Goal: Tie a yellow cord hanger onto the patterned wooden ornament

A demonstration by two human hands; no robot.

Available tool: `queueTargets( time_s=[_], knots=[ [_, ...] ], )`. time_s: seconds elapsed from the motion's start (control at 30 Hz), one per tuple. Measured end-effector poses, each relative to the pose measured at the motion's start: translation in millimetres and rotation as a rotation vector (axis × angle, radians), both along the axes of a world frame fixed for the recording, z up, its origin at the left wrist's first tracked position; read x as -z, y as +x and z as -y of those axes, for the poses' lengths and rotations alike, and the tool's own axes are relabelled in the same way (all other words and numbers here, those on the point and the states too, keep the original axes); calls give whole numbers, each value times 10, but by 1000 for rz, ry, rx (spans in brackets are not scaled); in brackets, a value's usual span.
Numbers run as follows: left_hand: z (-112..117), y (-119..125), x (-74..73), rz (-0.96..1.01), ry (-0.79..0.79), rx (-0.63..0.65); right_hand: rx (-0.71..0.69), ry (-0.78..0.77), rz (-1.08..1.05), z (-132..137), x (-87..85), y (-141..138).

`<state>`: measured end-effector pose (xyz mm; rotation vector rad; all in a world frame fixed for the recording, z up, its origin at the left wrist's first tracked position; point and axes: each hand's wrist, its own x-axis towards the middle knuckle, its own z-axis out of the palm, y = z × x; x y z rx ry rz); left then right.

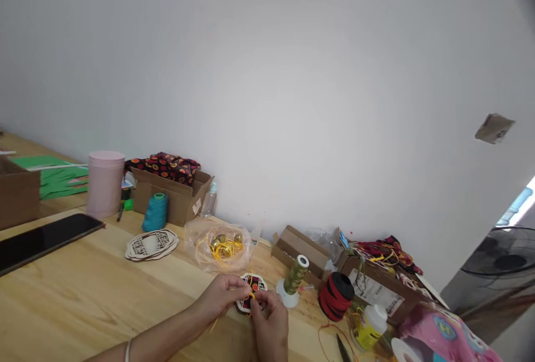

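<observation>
My left hand and my right hand meet over the wooden table, near its front. Together they pinch a small flat wooden ornament covered with red-and-black patterned cloth. A thin yellow cord runs between the fingers, and its tail trails down to the left under my left hand. Both hands have fingers curled closed round the piece and cord.
Near the hands are an olive thread spool on a white base, a red-and-black ribbon roll, a glue bottle, scissors and a plastic bag of gold bells. Farther left lie wooden cutouts, a teal spool, a pink cup, cardboard boxes and a phone.
</observation>
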<state>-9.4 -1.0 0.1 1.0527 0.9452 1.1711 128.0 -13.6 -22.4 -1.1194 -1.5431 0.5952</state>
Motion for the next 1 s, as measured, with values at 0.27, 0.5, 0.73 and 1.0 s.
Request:
queueTargets(
  time_s=[0.27,0.5,0.73,1.0],
  knots=[
    [-48,-44,98,-36,37,12,71,-27,-5,-54,51,-39],
    [-18,-60,63,-173,131,185,-15,10,43,-101,-127,-165],
    [-53,-100,44,-208,52,250,-43,-132,-129,-115,-117,-119],
    [-91,-97,89,-137,-55,258,14,-98,-125,-107,-76,-94]
  ],
)
